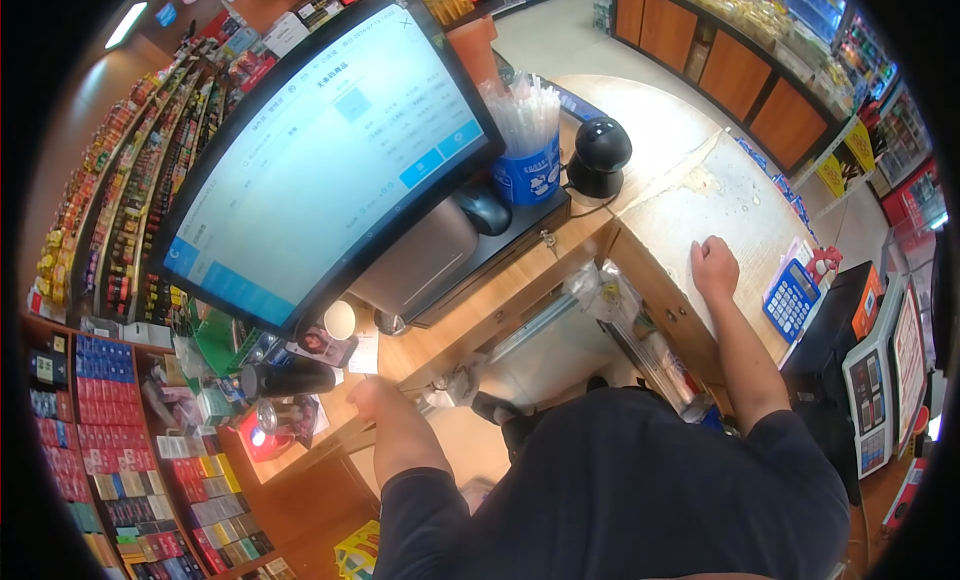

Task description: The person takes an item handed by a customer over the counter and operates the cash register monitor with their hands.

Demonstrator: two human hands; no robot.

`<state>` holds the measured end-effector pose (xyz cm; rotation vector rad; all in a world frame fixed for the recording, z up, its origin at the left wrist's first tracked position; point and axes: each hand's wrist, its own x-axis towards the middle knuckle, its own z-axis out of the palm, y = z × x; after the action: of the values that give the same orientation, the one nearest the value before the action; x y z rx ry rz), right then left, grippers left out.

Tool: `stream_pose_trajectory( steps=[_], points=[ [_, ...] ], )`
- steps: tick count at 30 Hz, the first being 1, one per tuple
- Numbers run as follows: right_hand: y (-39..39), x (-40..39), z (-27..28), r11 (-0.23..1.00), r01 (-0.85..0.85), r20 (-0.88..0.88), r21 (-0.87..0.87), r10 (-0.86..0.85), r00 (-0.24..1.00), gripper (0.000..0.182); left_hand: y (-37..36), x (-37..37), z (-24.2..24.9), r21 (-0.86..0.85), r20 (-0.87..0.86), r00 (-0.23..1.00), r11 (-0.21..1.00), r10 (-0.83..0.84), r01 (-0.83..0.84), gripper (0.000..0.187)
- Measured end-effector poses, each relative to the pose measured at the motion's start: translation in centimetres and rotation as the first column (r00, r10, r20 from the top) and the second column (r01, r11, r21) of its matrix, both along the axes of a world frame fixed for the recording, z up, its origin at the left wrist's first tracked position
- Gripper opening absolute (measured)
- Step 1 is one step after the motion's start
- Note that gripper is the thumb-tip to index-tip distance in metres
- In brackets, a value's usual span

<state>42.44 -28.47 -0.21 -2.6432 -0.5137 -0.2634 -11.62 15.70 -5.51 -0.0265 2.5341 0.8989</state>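
My right hand (714,268) rests on the worn white countertop (660,205), its fingers curled into a loose fist with nothing seen in it. To its right lies a blue calculator (791,299). My left hand (371,395) is at the edge of the wooden desk (408,352), below a small paper slip (364,354); its fingers are foreshortened and hard to make out. Near it are a white paper cup (339,320), a dark cylindrical bottle (288,378) lying on its side and a metal can (275,417). A large lit monitor (330,150) stands beyond.
A blue tub of wrapped straws (527,170) and a black dome-topped scanner (598,158) stand beside the monitor. A weighing scale (873,390) is at the right. Cigarette shelves (110,410) line the left. An open drawer space (555,345) lies in front of my body.
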Motion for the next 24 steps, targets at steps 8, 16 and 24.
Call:
stream_pose_trajectory(
  steps=[8, 16, 24],
  points=[
    [0.0, 0.0, 0.0, 1.0, -0.004, 0.005, 0.006, 0.004, 1.0, 0.032, -0.6, 0.8, 1.6, -0.037, -0.019, 0.998, 0.998, -0.059, 0.058, 0.048],
    [0.0, 0.0, 0.0, 1.0, 0.001, 0.002, 0.002, -0.001, 1.0, 0.032, 2.9, -3.8, -6.6, -0.184, -0.109, 0.968, 0.961, -0.228, 0.206, 0.044],
    [0.1, 0.0, 0.0, 1.0, 0.004, 0.012, -0.008, -0.003, 1.0, 0.032, -3.0, 3.8, 6.8, 0.14, 0.099, 0.983, 0.976, 0.156, -0.169, 0.059]
  ],
)
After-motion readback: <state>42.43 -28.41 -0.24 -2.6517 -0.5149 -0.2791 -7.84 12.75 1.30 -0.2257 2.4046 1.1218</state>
